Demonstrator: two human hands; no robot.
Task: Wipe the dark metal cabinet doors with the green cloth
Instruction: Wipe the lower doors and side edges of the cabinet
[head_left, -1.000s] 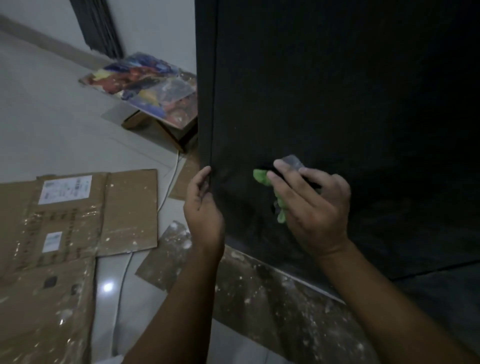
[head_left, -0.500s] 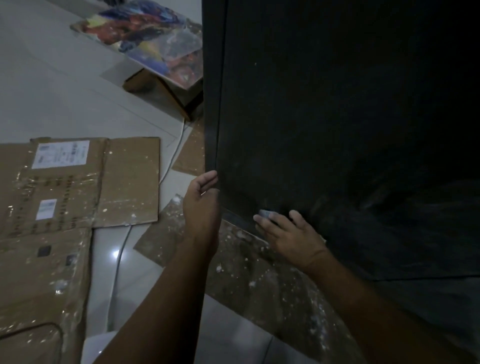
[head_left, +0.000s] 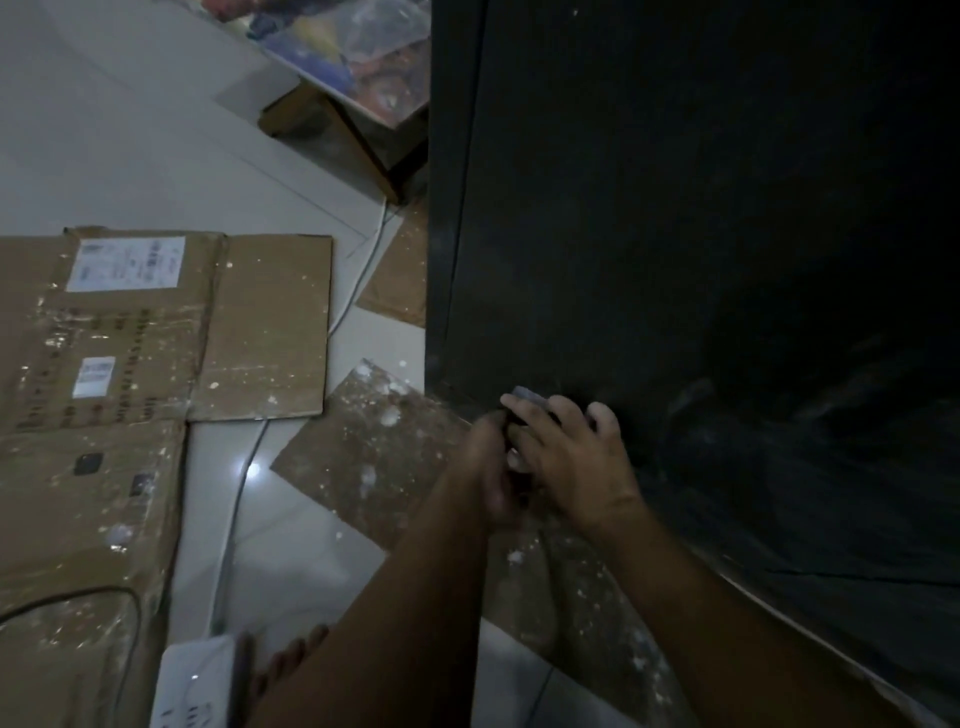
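Two hands meet at the lower left corner of one dark metal cabinet door (head_left: 675, 234), matte and streaked with pale smears. The right hand (head_left: 571, 460) lies with fingers spread flat over the one cloth (head_left: 525, 393), only a greyish tip showing. The left hand (head_left: 488, 467), on the door's edge half a second ago, now sits beside the right, blurred, its grip unclear.

The scene is dimly lit and grainy. A small glare spot is reflected on the glossy floor (head_left: 253, 470), while the cabinet door (head_left: 675, 260) is lost in near-black shadow. The hands (head_left: 540, 467) are softly blurred.
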